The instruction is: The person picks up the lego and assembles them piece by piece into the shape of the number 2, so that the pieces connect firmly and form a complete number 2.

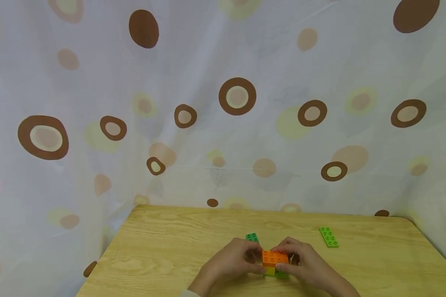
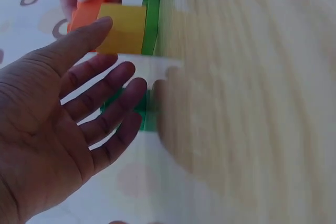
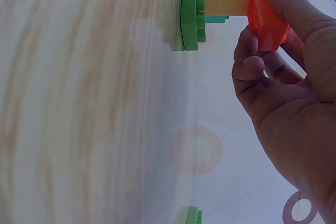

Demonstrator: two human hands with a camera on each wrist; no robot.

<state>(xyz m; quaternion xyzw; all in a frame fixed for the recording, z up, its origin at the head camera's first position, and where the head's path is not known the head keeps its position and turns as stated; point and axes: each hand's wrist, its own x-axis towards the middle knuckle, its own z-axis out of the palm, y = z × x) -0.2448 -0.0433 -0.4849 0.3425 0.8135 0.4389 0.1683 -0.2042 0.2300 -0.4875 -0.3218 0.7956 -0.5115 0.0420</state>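
Observation:
An orange toy brick (image 1: 274,257) with studs on top lies across a yellow brick (image 2: 128,29), which stands on a flat green brick (image 3: 189,14) on the table. From the right, my right hand (image 1: 312,264) pinches the orange brick between thumb and fingers. In the right wrist view the orange brick sits a little tilted against the yellow one and juts out past it. My left hand (image 1: 232,260) is at the stack's left side. Its thumb tip rests at the yellow brick, and its other fingers are spread and relaxed beside it.
Behind the left hand stands a dark green brick (image 1: 252,237), partly covered by that hand in the head view. Farther back to the right lies a flat light green brick (image 1: 328,237). The wooden table (image 1: 163,243) ends at a dotted curtain (image 1: 200,144).

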